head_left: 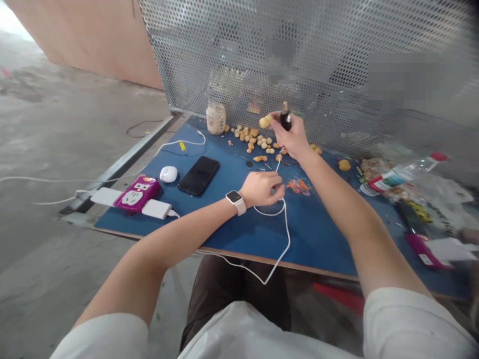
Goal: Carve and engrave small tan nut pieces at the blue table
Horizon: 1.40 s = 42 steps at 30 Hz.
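My right hand (294, 134), raised over the back of the blue table, is closed round a black corded tool (285, 119) with a brass-coloured tip pointing up. Between its thumb and fingertips it also pinches a pale yellow, peanut-shaped piece (265, 121). A white cable (279, 158) runs down from that hand to my left hand (263, 188). Low over the tabletop, the left hand has its fingers curled round the cable, though the grip is partly hidden. Several peanut-like pieces (245, 133) lie behind it, and a small heap of orange and purple bits (298, 186) is to its right.
On the left of the table (232, 232) are a black phone (199, 175), a white earbud case (168, 174) and a magenta power strip (137, 193). A jar (216, 118) stands by the perforated metal panel (239, 55). A plastic bottle (404, 174) leans among bags at right.
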Available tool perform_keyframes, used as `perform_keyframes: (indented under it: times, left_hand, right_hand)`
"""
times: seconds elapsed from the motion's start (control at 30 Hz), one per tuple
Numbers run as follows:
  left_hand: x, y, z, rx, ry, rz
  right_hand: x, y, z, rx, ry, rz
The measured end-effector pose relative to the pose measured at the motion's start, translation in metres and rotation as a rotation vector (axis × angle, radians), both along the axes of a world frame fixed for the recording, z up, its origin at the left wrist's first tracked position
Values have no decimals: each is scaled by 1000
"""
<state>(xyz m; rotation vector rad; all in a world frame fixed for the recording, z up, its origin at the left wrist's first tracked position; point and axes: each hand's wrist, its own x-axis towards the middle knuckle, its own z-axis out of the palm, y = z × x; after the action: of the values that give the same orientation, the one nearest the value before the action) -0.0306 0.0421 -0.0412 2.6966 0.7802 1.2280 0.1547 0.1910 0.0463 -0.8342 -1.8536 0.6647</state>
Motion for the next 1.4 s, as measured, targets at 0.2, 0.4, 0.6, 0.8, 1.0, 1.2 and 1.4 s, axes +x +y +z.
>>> perform_keyframes:
  times: [0.2, 0.4, 0.6, 0.8, 1.0, 1.2, 1.4]
  left_hand:
    - [-3, 2, 6, -203, -6, 68]
    - [2, 5, 2, -294, 134, 48]
    - [3, 2, -1, -445, 281, -286]
    - [-5, 13, -4, -427, 118, -46]
    - [-3, 15, -7, -341, 244, -66]
    - [9, -4, -5, -307, 531, 67]
    - [6, 2, -12, -314, 586, 84]
  right_hand:
    - [63, -155, 21, -221, 242, 38]
    - [92, -227, 33, -245, 301, -68]
    - [91, -207, -22, -369, 364, -108]
    - [78, -173, -77, -458, 303, -207]
    - [72, -183, -101, -228, -5, -302]
    - [74, -185, -106, -250, -97, -244]
    - [77, -182, -106, -256, -117, -181]
